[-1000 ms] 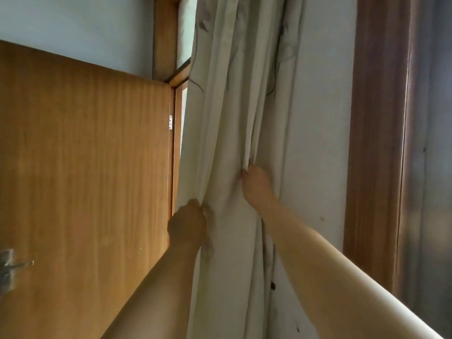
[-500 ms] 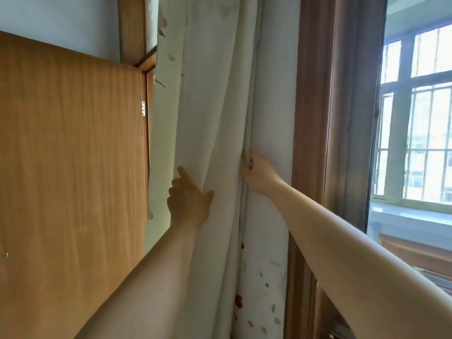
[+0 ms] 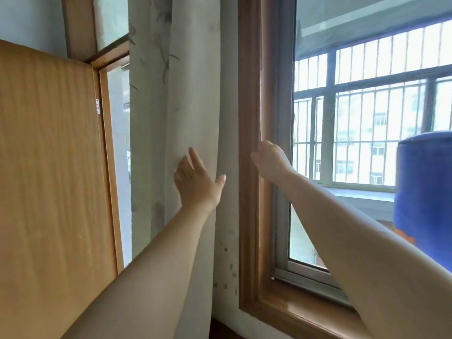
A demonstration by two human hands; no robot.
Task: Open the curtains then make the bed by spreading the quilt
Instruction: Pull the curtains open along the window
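A pale curtain (image 3: pixel 176 99) with faint grey leaf marks hangs gathered in a narrow strip left of the window. My left hand (image 3: pixel 197 182) is spread flat, fingers straight, against or just in front of its folds and holds nothing. At the brown wooden window frame (image 3: pixel 249 94), my right hand (image 3: pixel 269 159) hovers with fingers loosely curled and nothing in them. The glass (image 3: pixel 367 113) to the right stands uncovered, showing bars and buildings outside. No bed or quilt is in view.
A wooden door (image 3: pixel 49 167) stands at the left, with a lit gap (image 3: pixel 119 143) beside it. A blue object (image 3: pixel 425 192) sits at the right edge by the window. The wooden sill (image 3: pixel 305 311) runs along the bottom right.
Both hands have let go of the curtain folds they gripped a second ago. The view has swung right, and the window is now exposed.
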